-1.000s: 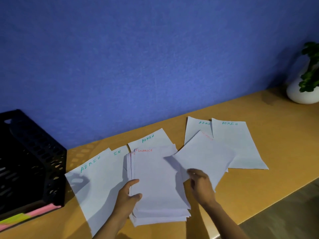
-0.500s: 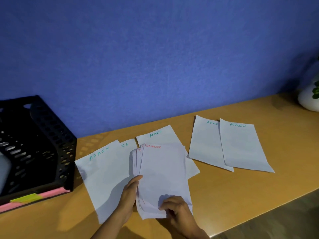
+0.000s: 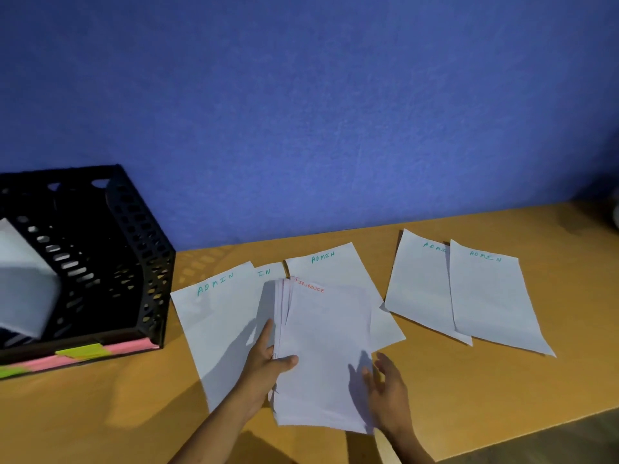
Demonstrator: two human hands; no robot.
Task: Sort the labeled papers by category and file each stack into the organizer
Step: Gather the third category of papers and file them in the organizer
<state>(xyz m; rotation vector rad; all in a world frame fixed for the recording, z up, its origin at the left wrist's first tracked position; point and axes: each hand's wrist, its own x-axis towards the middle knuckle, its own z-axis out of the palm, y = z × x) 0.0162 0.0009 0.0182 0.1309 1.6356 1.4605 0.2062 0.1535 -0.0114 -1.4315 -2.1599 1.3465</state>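
Squaring comes first: my left hand [image 3: 264,363] pinches the FINANCE stack [image 3: 326,356] near the tabletop's front edge, so my spread right hand [image 3: 388,390] should tap its fanned edges flush before filing into the organizer [image 3: 134,249].

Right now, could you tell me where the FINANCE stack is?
In the head view, the FINANCE stack sits low centre on the desk, over ADMIN sheets, gripped by the left hand; the right hand is at its right edge.

Loose sheet added to Finance stack [image 3: 326,356]. Right hand [image 3: 390,393] released from stack's near edge, now spread beside its right edge. Left hand [image 3: 264,360] re-gripped higher.
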